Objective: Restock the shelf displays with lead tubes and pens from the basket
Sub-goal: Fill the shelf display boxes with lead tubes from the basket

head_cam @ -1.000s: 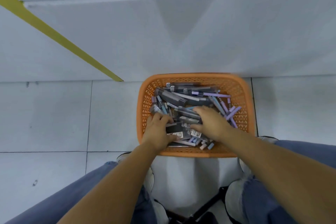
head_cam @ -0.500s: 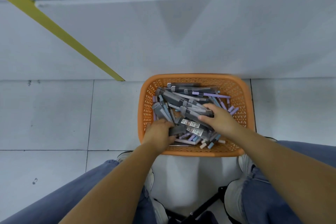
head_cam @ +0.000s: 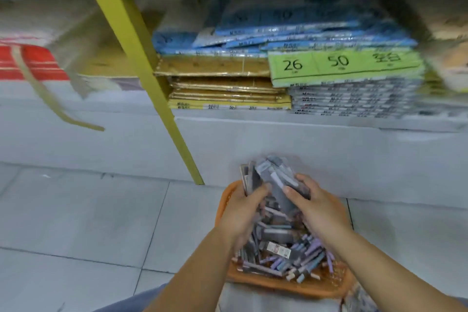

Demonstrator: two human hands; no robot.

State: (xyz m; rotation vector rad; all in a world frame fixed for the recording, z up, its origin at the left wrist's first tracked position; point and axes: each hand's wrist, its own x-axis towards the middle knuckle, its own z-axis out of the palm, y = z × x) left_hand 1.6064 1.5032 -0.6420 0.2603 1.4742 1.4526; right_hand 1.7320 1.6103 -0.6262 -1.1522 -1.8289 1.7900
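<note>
Both hands are raised just above the orange basket point(head_cam: 291, 284), the left hand point(head_cam: 241, 214) and right hand point(head_cam: 323, 210) curled together round a bundle of grey lead tubes point(head_cam: 277, 178). More tubes and lilac pens point(head_cam: 307, 257) lie heaped inside the basket, which sits on the tiled floor point(head_cam: 88, 210). A yellow post point(head_cam: 141, 63) slants up from beside the basket's far left corner. Beyond the basket, the shelf point(head_cam: 278, 124) carries stacked paper packs point(head_cam: 342, 64) in blue, gold and green
</note>
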